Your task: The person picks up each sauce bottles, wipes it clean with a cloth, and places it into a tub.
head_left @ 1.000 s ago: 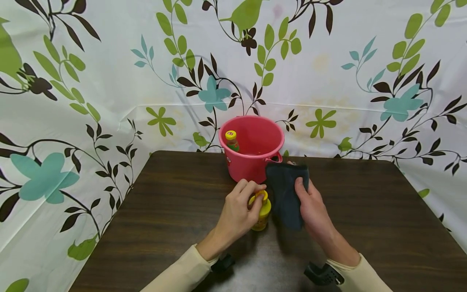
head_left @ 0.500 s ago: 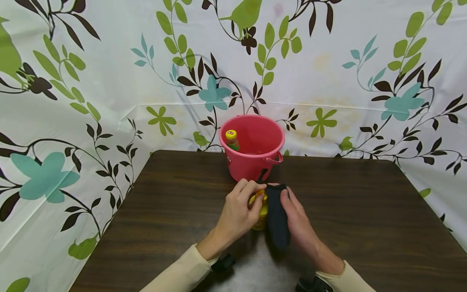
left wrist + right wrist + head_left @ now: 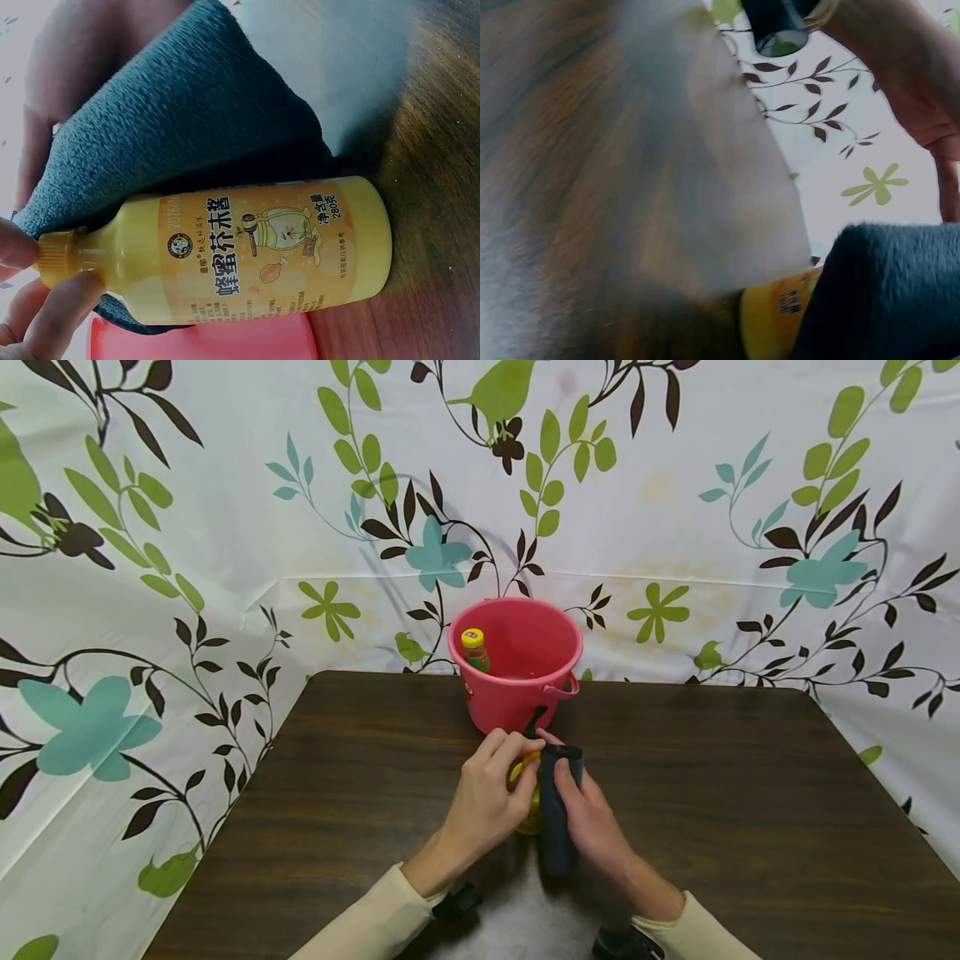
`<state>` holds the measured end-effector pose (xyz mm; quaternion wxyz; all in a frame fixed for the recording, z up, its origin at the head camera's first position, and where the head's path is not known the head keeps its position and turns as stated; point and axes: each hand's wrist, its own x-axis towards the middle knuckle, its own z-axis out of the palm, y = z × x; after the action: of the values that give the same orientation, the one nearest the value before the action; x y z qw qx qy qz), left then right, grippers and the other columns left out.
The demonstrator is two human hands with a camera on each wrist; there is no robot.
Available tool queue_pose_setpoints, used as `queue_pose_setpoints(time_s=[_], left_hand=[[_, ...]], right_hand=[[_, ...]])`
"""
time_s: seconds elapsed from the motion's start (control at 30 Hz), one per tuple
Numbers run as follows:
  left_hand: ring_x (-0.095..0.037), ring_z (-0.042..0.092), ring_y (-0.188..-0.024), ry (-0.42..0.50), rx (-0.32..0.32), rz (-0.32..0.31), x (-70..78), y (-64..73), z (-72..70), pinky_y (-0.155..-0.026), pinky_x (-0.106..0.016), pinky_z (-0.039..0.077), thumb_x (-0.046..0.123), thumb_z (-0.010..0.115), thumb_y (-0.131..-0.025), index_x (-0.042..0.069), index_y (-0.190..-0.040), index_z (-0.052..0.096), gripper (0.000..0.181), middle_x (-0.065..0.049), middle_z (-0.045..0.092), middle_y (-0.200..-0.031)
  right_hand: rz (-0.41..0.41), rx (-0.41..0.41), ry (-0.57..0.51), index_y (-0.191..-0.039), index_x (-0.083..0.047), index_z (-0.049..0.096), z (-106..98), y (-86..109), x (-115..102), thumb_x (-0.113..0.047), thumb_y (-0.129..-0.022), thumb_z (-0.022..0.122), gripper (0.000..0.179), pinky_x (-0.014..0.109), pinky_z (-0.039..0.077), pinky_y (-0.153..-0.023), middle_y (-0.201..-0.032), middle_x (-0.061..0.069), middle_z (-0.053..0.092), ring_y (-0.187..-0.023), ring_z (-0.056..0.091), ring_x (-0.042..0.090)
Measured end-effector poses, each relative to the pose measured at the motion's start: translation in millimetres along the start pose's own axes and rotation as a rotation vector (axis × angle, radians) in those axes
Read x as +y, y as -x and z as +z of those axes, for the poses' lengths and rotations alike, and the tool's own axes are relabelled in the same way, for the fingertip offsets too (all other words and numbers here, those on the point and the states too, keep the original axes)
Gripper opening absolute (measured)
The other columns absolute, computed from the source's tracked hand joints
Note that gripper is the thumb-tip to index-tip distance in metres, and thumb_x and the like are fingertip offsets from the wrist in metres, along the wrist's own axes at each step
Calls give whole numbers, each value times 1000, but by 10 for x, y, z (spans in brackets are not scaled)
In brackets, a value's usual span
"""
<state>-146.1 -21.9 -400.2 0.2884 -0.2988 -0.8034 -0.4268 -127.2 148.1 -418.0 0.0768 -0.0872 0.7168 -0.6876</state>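
My left hand (image 3: 491,781) pinches the yellow cap (image 3: 56,255) of a honey mustard sauce bottle (image 3: 262,251), which stands upright on the table. A dark blue-grey cloth (image 3: 187,105) is in my right hand (image 3: 592,814), thumb on the near side. The cloth lies against the bottle's right side and passes behind it; in the left wrist view an end shows past the far side. In the right wrist view the cloth (image 3: 889,292) covers most of the bottle (image 3: 772,315), leaving its lower part visible.
Behind the hands stands a pink bucket (image 3: 498,697) with a side handle loop. A small yellow-capped bottle (image 3: 476,652) leans inside it. The dark wooden table (image 3: 360,752) ends at a patterned curtain (image 3: 660,510).
My right hand has moved left and slightly down, bringing the cloth from beside the bottle to wrap against and behind it. My left hand keeps its pinch on the cap.
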Motion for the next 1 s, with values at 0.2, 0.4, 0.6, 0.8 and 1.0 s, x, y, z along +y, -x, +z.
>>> queue_pose_setpoints(time_s=[0.2,0.4,0.6,0.8,1.0], left_hand=[[-18,54,-68,15,-17,-20,0,5,-5,-59,-13,44,2,74,-94,7,-115,74,22,-6,63,-91],[-19,54,-69,26,-23,-26,-3,5,2,-58,-13,44,3,74,-94,7,-114,74,21,-6,64,-93],[-20,53,-69,28,-30,-37,1,5,8,-58,-13,43,3,73,-94,7,-114,74,21,-5,62,-90],[-19,54,-69,33,-24,-29,0,1,15,-59,-12,44,4,74,-94,5,-113,74,19,-6,65,-94],[-9,50,-72,29,-30,-45,0,1,12,-59,-12,46,4,75,-93,6,-113,74,20,-6,66,-95]], right_hand=[[5,13,49,-167,-25,32,18,8,138,-42,-117,29,54,21,41,-110,-172,2,36,-144,44,15],[16,-6,74,-169,-25,24,10,10,280,-40,-117,31,55,19,41,-108,-171,6,37,-143,44,21],[13,-26,101,-170,-30,21,-25,15,376,-40,-117,31,55,15,36,-112,-174,3,32,-150,39,20],[69,-34,227,-171,-25,18,-81,3,435,-43,-117,27,58,16,22,-124,-179,-3,21,-162,21,17],[44,-58,419,-169,-13,26,-176,24,489,-45,-116,26,62,61,14,-132,-178,14,21,-165,16,34]])
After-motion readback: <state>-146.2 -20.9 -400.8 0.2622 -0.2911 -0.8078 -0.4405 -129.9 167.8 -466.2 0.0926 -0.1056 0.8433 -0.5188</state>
